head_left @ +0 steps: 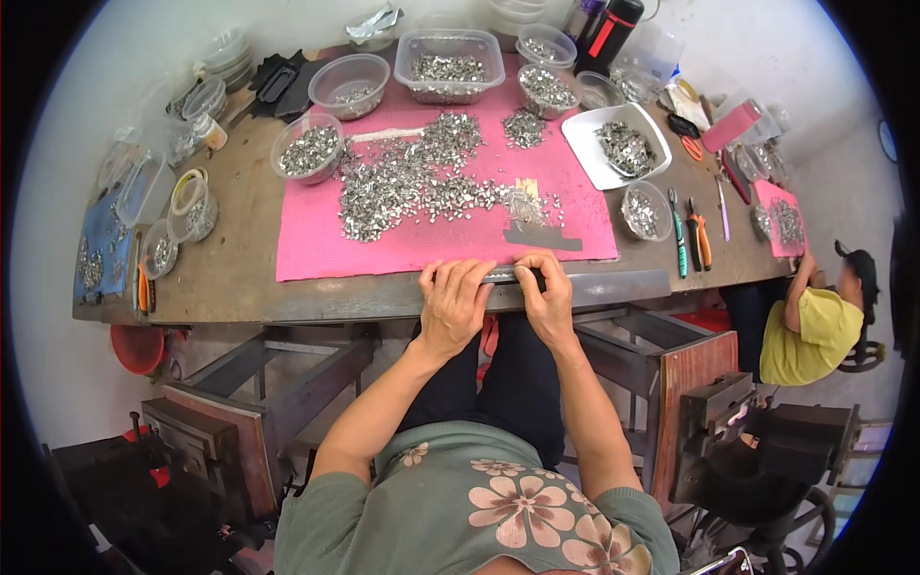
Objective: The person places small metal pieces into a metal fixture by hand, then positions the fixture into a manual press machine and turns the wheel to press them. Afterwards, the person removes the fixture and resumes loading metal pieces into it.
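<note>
At the near edge of the bench, both hands work on a narrow dark metal strip (500, 275) with a bright line along it. My left hand (450, 307) curls its fingers over the strip's left part. My right hand (546, 299) pinches the right end, where a black piece pokes out beside the fingers. What exactly the strip is, I cannot make out; the fingers cover most of it. Just beyond lies a pink mat (311, 230), with a heap of small silvery metal pieces (383, 196) and a bunch of thin pins (525, 206) on it.
Plastic tubs of metal pieces, including a rectangular tub (448, 94), line the back. A white tray (583, 129) stands at the right, near orange-handled pliers (704, 240) and a green-handled tool (679, 244). Another person (815, 326) sits at the far right.
</note>
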Available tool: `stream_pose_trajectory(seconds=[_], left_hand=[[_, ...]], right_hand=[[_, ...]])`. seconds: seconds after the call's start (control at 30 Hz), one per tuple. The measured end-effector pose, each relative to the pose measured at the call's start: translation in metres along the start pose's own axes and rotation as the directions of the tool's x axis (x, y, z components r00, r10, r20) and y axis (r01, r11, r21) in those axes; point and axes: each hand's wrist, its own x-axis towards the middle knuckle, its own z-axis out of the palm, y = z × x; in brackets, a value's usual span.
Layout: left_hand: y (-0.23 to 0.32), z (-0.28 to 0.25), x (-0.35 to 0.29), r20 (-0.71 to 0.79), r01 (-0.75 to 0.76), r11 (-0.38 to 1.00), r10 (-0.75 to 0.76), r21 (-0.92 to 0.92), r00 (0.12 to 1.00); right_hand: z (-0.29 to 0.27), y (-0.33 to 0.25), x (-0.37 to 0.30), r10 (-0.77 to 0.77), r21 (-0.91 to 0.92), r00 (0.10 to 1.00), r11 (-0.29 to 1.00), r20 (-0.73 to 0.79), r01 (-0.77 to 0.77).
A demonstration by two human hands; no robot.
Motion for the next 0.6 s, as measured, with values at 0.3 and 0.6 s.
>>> stream_pose_trajectory(seconds=[0.3, 0.6], left_hand=[[-0.002, 0.002, 0.005, -0.01, -0.002, 1.0, 0.002, -0.014, 1.0], [0.002, -0.002, 0.002, -0.005, 0.011, 0.999, -0.012, -0.034, 1.0]], right_hand=[[0.003, 0.004, 0.002, -0.051, -0.052, 0.998, 0.997, -0.04, 0.049], [-0.014, -0.01, 0.01, -0.421, -0.37, 0.897, 0.818, 0.139, 0.441]])
